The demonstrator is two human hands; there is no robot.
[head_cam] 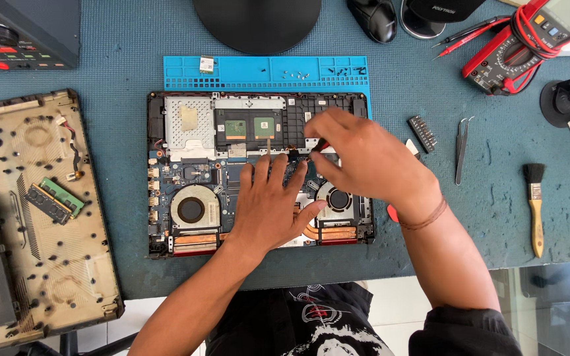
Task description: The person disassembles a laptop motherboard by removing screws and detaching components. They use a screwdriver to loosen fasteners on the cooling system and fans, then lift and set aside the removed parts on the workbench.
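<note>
An opened laptop point(186, 165) lies on the blue-grey mat with its motherboard, two fans and copper heat pipes showing. My left hand point(273, 207) rests flat on the board between the fans, fingers spread. My right hand point(364, 161) hovers over the upper right of the board, fingers pinched on a red-handled tool point(322, 143) whose tip meets the board. Most of the tool is hidden under the hand.
The removed bottom cover point(34, 217) lies at the left with memory sticks point(54, 200) on it. A blue screw tray point(265, 71) sits behind the laptop. At the right are a bit holder point(423, 133), tweezers point(461, 150), a brush point(535, 204) and a red multimeter point(529, 43).
</note>
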